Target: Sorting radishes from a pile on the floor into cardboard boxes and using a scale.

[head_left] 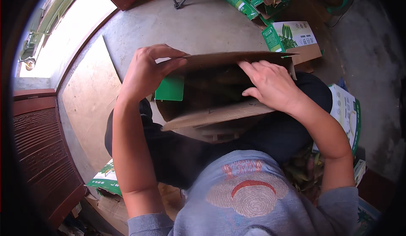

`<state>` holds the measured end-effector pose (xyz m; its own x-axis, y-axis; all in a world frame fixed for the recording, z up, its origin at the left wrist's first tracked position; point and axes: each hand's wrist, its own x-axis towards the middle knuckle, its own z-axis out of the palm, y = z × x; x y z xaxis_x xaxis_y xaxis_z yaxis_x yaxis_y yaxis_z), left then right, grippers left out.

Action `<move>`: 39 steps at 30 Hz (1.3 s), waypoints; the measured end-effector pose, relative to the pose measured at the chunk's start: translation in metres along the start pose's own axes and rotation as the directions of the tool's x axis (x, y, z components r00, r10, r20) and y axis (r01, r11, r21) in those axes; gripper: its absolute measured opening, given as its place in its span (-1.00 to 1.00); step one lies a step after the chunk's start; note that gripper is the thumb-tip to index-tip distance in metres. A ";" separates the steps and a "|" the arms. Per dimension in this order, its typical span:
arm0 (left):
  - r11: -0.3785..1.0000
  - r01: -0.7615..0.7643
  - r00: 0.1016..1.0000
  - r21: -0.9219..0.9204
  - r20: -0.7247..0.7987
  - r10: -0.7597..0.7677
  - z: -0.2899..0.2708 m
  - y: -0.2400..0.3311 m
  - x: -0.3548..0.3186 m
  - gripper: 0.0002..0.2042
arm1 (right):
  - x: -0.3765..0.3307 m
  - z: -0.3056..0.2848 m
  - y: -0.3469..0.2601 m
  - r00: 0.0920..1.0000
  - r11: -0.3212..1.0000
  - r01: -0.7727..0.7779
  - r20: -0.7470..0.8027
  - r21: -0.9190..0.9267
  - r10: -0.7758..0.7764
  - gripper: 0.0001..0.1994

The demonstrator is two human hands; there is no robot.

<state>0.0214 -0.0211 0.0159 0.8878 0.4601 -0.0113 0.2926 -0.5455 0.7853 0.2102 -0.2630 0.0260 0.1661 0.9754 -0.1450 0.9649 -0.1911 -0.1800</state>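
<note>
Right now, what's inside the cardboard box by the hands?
Inside the cardboard box, mostly darkness with faint shapes I can't identify. The right hand covers part of the opening; shadow hides the bottom.

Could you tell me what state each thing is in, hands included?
Cardboard box: open, dark inside.
Left hand: pinching the box's far edge.
Right hand: open, at the far edge.
Pale board: lying flat.
Box with printed green pods: unclear whether shut.

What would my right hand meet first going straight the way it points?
Your right hand would likely meet the far side of the cardboard box; depth is unclear, contact possible.
</note>
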 end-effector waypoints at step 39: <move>0.905 0.056 0.962 -0.421 -0.221 -0.162 0.007 -0.054 0.002 -0.56 | -0.280 0.001 0.149 0.048 0.531 -0.245 -0.537 0.811 0.842 -0.72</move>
<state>0.0098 0.0041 -0.0313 0.7275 0.6861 -0.0012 0.1649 -0.1732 0.9710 0.3078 -0.5642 0.0389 0.9298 -0.0547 0.3641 0.3073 -0.4293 -0.8493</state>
